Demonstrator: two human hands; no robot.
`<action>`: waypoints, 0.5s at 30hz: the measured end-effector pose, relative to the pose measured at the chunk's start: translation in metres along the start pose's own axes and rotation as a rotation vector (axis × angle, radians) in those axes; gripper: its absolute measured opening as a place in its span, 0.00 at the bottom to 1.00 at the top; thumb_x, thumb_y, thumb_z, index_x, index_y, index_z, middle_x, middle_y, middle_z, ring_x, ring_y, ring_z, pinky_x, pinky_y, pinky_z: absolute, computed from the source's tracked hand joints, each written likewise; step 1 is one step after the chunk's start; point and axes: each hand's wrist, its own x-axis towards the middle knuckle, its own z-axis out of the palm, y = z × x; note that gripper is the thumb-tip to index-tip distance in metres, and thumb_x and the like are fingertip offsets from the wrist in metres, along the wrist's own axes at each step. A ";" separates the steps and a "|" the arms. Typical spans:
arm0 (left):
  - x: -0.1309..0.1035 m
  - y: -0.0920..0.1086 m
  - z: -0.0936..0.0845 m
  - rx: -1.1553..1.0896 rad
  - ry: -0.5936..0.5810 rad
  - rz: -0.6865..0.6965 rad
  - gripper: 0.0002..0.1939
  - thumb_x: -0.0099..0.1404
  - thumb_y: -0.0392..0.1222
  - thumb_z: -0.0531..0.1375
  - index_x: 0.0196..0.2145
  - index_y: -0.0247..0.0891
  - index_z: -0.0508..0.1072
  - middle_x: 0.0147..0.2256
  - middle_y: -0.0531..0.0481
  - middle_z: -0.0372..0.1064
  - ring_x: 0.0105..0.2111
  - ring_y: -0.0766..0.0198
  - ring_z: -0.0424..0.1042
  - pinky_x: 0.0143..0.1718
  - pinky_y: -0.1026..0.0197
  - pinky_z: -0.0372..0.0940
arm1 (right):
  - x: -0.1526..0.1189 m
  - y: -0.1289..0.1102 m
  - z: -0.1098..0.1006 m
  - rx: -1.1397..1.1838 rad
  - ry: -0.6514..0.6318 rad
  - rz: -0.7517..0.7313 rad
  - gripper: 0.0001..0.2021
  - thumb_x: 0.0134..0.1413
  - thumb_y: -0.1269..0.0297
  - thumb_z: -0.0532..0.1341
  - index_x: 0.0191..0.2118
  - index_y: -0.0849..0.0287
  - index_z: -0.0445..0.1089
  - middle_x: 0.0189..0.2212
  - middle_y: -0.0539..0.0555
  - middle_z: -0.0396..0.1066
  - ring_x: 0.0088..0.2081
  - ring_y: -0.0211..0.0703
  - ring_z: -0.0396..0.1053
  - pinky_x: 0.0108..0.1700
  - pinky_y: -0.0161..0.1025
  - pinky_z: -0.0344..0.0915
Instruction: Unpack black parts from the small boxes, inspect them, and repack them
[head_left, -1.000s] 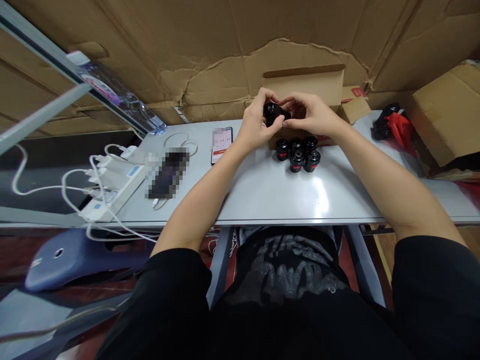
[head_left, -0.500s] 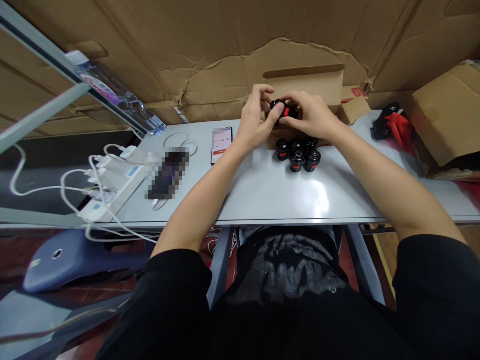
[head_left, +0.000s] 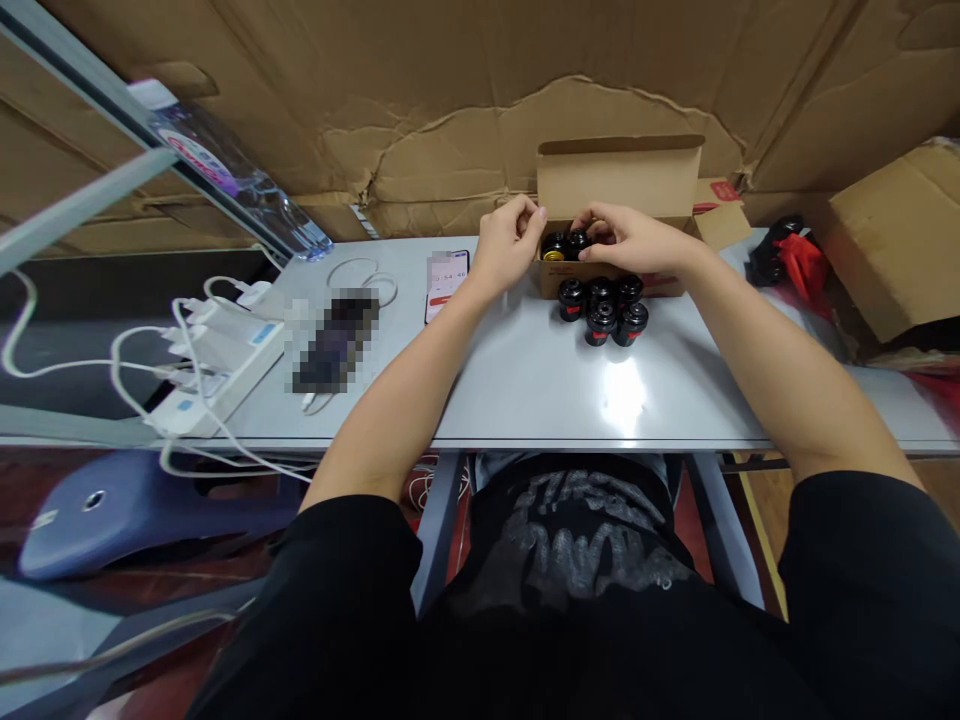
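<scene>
An open brown carton (head_left: 559, 280) stands at the back of the table with its lid raised. Several glossy black cylindrical pieces (head_left: 555, 243) lie inside, one showing a yellowish end. My right hand (head_left: 634, 238) reaches into the carton, thumb and fingers curled around a black piece (head_left: 598, 240) that they partly cover. At the carton's left edge is my left hand (head_left: 510, 240), its fingers curled in against the thumb; whatever they hold is hidden. In front of the carton, several black pieces with red marks (head_left: 600, 322) stand upright in a cluster.
A lit phone (head_left: 448, 285) lies left of my left forearm, and a blurred-out dark device (head_left: 334, 340) farther left. A white power strip (head_left: 217, 385) trails cables. A water bottle (head_left: 232, 175) leans behind the shelf frame. Another carton (head_left: 900, 240) and a red bag (head_left: 801, 265) are at right.
The black piece with the red mark, held between both hands above the carton, has gone down into it. My hands have separated: the left moved to the carton's left edge, the right lowered inside.
</scene>
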 end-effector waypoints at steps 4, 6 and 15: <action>-0.001 0.001 0.000 0.007 -0.062 -0.005 0.30 0.87 0.75 0.61 0.43 0.46 0.82 0.31 0.49 0.74 0.35 0.53 0.76 0.49 0.47 0.75 | 0.001 -0.006 -0.001 -0.048 -0.055 0.043 0.13 0.61 0.52 0.76 0.49 0.46 0.84 0.50 0.57 0.92 0.54 0.70 0.87 0.67 0.70 0.84; -0.002 0.000 -0.001 0.015 -0.090 -0.001 0.28 0.87 0.73 0.63 0.44 0.46 0.83 0.32 0.49 0.75 0.35 0.53 0.76 0.49 0.48 0.75 | 0.001 -0.006 0.000 -0.051 -0.060 0.030 0.12 0.61 0.54 0.75 0.49 0.47 0.86 0.51 0.58 0.92 0.55 0.72 0.87 0.68 0.71 0.83; -0.001 0.037 -0.027 0.071 -0.186 0.102 0.20 0.86 0.65 0.64 0.47 0.47 0.85 0.34 0.46 0.78 0.40 0.48 0.80 0.54 0.44 0.76 | 0.008 0.010 0.005 -0.111 0.068 0.007 0.10 0.71 0.48 0.69 0.45 0.44 0.86 0.53 0.58 0.93 0.59 0.73 0.86 0.75 0.74 0.79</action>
